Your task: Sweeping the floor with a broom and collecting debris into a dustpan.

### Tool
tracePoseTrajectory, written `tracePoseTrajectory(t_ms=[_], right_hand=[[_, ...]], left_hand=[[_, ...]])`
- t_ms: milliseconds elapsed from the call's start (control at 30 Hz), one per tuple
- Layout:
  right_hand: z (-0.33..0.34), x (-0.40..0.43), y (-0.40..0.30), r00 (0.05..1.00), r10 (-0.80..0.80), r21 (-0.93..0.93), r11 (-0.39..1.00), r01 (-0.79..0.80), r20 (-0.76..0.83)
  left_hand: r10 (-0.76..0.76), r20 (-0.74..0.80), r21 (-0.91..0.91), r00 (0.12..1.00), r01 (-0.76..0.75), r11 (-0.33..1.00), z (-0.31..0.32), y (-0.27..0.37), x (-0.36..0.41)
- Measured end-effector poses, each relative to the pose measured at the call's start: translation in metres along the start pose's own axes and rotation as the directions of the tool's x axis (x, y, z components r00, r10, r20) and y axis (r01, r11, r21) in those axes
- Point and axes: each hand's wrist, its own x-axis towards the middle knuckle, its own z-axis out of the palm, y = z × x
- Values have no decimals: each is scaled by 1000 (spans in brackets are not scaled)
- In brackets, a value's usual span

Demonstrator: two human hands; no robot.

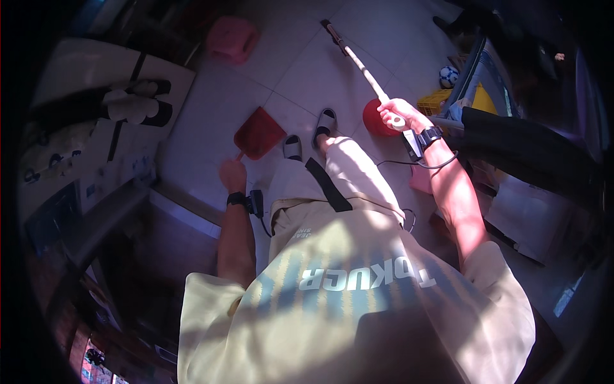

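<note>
My right hand is closed around the upper end of a pale pole, the handle of a broom or similar floor tool. Its dark, narrow head reaches the tiled floor far ahead of me. My left hand grips the short handle of a red dustpan, whose pan is just left of my slippered feet. Each wrist wears a black strap with a small cabled device. Whether the pan touches the floor, or holds anything, I cannot tell.
A red round container stands on the floor behind my right hand. A pink plastic stool is at the far left. Dark slippers rest on a pale surface at left. A yellow crate and a ball lie at right, near dark hanging cloth.
</note>
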Motion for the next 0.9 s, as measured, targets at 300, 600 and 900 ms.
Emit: tracePoseTrajectory(t_ms=[300, 600, 900], right_hand=[[65, 40, 14, 951, 82, -696, 700, 158, 299], [88, -59, -50, 970, 178, -616, 787, -38, 167], [157, 61, -110, 968, -229, -995, -26, 96, 99]], left_hand=[[-395, 157, -232, 905, 423, 876, -10, 15, -44], [-433, 46, -400, 900, 414, 818, -61, 44, 4], [-124, -121, -27, 985, 121, 992, -32, 12, 102]])
